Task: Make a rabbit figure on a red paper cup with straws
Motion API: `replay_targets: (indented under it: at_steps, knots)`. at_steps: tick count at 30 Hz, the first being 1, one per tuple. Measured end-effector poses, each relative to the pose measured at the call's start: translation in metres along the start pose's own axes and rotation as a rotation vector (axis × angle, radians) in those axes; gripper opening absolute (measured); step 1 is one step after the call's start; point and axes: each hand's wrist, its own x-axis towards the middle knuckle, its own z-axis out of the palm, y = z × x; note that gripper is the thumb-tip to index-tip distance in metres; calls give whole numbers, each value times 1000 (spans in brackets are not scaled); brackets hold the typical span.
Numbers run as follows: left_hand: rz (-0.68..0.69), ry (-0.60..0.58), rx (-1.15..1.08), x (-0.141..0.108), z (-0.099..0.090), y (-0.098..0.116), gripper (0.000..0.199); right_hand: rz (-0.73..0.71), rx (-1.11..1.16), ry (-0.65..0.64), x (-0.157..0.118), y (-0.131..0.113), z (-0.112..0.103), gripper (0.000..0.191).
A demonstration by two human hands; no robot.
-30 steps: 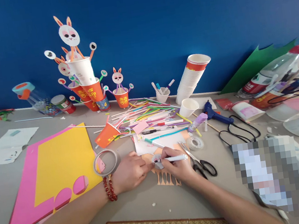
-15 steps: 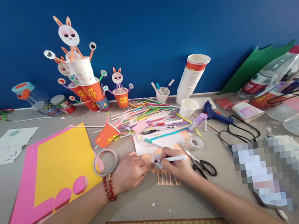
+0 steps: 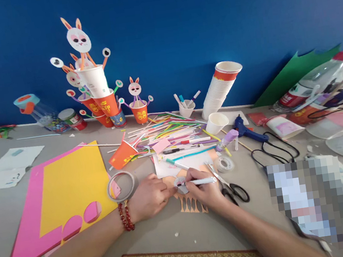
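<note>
paper disc (image 3: 182, 190) lies in from mid front edge of worktop (image 3: 161, 236). right hand (image 3: 203, 189): grip clamped on white marker (image 3: 205, 181). left hand (image 3: 149, 195): at disc's rim; whether pinching, cannot tell. disc judged light, easily creased; best held flat by rim.

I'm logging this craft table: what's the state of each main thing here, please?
White marker: held in right hand
Paper disc: left hand at its edge
Scissors: lying down
Orange cup: tipped over
Cup stack: nested
Jar: lidded
Soda bottle: capped
Glue gun: lying down
Marker cup: upright, holding markers
</note>
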Motion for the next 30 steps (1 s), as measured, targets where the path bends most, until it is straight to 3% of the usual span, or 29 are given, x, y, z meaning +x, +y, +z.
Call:
replay_targets:
  at_steps: [30]
  knots:
    - [16, -3, 7, 0, 1, -1, 29, -17, -14, -43, -1, 1, 1, 12]
